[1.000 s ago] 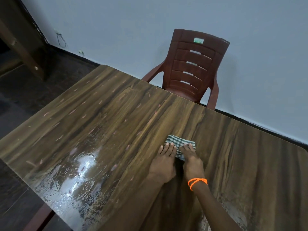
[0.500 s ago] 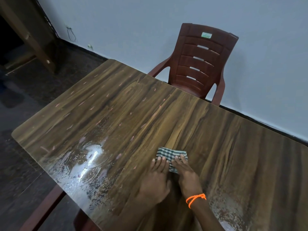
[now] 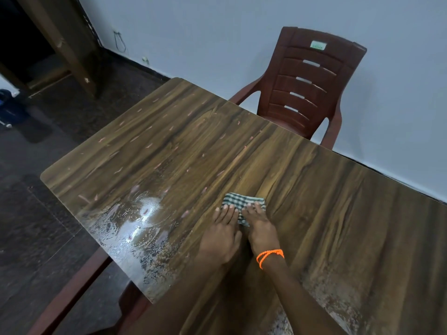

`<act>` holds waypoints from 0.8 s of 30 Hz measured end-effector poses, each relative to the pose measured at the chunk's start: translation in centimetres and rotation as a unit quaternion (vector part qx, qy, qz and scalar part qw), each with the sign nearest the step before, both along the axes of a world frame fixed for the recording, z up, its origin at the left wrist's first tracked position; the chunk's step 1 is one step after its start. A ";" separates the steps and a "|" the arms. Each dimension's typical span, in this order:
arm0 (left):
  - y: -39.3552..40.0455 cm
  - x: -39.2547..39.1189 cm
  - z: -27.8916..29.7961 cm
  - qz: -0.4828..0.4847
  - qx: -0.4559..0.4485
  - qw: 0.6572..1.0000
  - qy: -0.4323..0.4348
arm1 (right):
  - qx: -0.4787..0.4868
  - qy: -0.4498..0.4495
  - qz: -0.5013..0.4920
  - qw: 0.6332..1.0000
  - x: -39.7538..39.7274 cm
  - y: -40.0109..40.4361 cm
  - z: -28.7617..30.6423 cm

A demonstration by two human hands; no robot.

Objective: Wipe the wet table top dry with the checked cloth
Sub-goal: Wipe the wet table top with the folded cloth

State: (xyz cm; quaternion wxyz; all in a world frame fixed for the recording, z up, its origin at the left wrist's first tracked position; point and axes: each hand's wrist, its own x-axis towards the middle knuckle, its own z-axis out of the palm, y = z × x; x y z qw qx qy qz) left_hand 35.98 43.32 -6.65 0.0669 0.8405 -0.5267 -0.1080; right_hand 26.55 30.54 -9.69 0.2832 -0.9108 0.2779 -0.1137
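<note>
Since a second ago I see both my hands and the cloth drawn back toward me, away from the chair side of the table, and the wet patch now sits closer to the left of my grip.

I count one checked cloth (image 3: 243, 206), folded small, flat on the table top (image 3: 326, 213). Two hands press on it side by side: my left hand (image 3: 221, 234) with straight fingers laid over the cloth's near left edge, my right hand (image 3: 260, 228) with straight fingers on its near right part. Neither hand curls round the fabric; both lie flat and push down. One orange band (image 3: 269, 255) circles my right wrist.

One shiny wet patch (image 3: 135, 228) lies to the left of my hands, running out to the table's near left edge. A second, duller speckled patch (image 3: 338, 296) lies behind and to the right of my right wrist. Small pink flecks are scattered ahead and to the left; too many to count.

One brown plastic chair (image 3: 307, 85) stands beyond the far edge, ahead of the cloth. Bare wood stretches ahead and right of my grip.
</note>
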 end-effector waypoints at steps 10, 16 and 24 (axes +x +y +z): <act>3.7 -7.3 -0.5 -0.015 -0.018 0.998 0.061 | -0.003 -0.010 0.017 1.000 -8.5 3.0 0.5; 2.0 -3.8 0.0 -0.003 -0.044 0.999 0.017 | 0.033 -0.027 -0.075 0.996 -3.9 2.7 0.2; 8.0 -2.7 -1.1 0.084 -0.059 0.994 0.033 | 0.061 -0.038 0.016 0.997 -2.1 8.0 0.1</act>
